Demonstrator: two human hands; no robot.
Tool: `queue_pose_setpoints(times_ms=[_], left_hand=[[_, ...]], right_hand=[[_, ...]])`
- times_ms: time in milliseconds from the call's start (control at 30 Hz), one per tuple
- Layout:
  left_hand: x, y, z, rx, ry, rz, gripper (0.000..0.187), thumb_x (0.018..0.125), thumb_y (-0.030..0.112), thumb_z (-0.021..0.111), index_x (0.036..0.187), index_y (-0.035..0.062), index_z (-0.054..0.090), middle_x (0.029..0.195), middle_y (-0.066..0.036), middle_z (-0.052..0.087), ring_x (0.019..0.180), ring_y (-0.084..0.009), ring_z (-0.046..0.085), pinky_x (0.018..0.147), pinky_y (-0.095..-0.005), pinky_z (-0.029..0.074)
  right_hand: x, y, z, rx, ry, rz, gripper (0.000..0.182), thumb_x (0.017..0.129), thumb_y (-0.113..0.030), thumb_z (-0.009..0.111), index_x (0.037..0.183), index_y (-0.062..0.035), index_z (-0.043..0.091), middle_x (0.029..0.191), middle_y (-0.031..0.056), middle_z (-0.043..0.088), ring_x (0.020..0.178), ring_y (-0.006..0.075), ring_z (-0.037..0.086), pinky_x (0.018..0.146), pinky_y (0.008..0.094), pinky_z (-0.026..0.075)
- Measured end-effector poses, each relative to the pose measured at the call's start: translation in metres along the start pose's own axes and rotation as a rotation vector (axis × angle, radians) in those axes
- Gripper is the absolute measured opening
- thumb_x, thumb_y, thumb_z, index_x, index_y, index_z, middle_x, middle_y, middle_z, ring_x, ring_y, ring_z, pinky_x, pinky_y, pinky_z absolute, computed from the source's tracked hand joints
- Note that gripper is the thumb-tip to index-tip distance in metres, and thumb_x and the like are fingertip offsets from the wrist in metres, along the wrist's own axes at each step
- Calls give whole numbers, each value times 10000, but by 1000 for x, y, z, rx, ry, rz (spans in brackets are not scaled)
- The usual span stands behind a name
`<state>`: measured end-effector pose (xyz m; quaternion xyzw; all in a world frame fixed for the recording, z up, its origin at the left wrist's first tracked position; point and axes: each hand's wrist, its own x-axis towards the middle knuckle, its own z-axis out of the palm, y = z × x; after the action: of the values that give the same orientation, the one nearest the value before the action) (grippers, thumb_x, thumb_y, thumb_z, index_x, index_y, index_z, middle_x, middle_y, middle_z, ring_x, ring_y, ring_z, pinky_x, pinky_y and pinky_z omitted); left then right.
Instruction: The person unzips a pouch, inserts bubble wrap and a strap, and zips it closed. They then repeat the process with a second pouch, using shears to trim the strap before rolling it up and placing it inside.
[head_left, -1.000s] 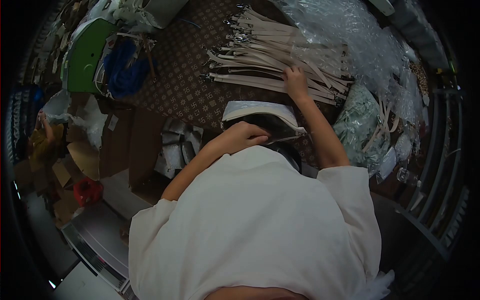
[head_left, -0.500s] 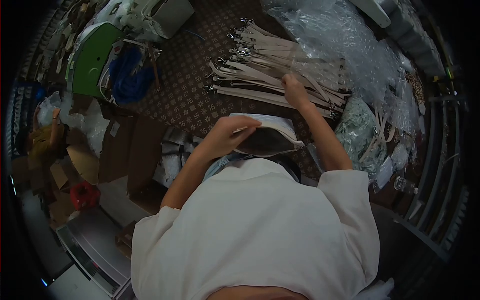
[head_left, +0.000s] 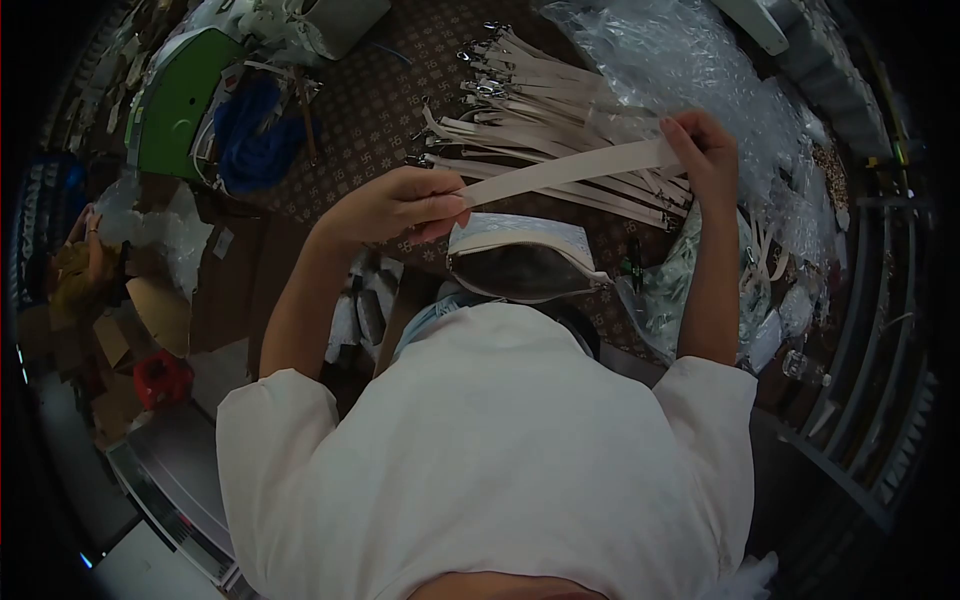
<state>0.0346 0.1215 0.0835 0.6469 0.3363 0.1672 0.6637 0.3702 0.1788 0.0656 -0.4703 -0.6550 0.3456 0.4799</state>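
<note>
A cream strap (head_left: 570, 169) is stretched between my two hands above the table. My left hand (head_left: 405, 205) is closed on its left end, and my right hand (head_left: 700, 145) pinches its right end. Below the strap, near my body, an open zippered pouch (head_left: 522, 268) with a pale outer face and a dark inside lies untouched. Behind the held strap is a row of cream straps (head_left: 530, 115) with metal clasps at their left ends.
Clear plastic wrap (head_left: 650, 60) and a bagged greenish bundle (head_left: 670, 290) lie on the right. On the left are a green case (head_left: 180, 115), blue cloth (head_left: 255, 140) and cardboard boxes (head_left: 225, 290). A co-worker (head_left: 90, 260) is at far left.
My left hand has let go of the pouch and moved up and left onto a strap. My right hand has moved right, lifting that strap from the row.
</note>
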Motion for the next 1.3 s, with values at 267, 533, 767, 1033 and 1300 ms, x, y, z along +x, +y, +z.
queue_pose_setpoints(times_ms=[267,533,767,1033,1300], left_hand=[[-29,15,23,-254,40,5,219,908,162,440,936,-13,569,573,26,444,458,-30,364,415,-179,285],[-40,17,28,-332,-23,18,236,899,141,439,998,-38,557,576,25,429,458,-16,319,405,-166,240],[-46,24,35,-297,94,-20,197,880,128,480,927,-25,596,574,30,442,464,-11,323,412,-170,240],[-33,24,40,564,624,187,131,827,162,594,905,60,618,748,-62,563,659,-88,541,579,-180,410],[-13,13,50,-434,875,215,320,897,203,481,1147,5,460,935,-92,550,910,-215,533,831,-294,409]], right_hand=[[-15,8,-6,57,32,100,105,782,-109,659,753,-26,601,648,-55,530,593,9,450,524,161,325],[-19,1,-8,57,11,52,98,789,-106,653,771,-26,600,661,-60,535,597,7,449,529,157,324],[-27,-8,-8,-3,-29,-3,105,793,-108,638,793,-12,597,640,-58,526,579,12,435,525,154,316],[-38,-59,26,31,-641,-254,118,793,-116,613,852,-14,613,597,43,545,507,101,517,462,237,393],[-74,-77,135,38,-121,-503,151,716,-67,665,839,-23,590,710,86,586,584,231,579,512,293,463]])
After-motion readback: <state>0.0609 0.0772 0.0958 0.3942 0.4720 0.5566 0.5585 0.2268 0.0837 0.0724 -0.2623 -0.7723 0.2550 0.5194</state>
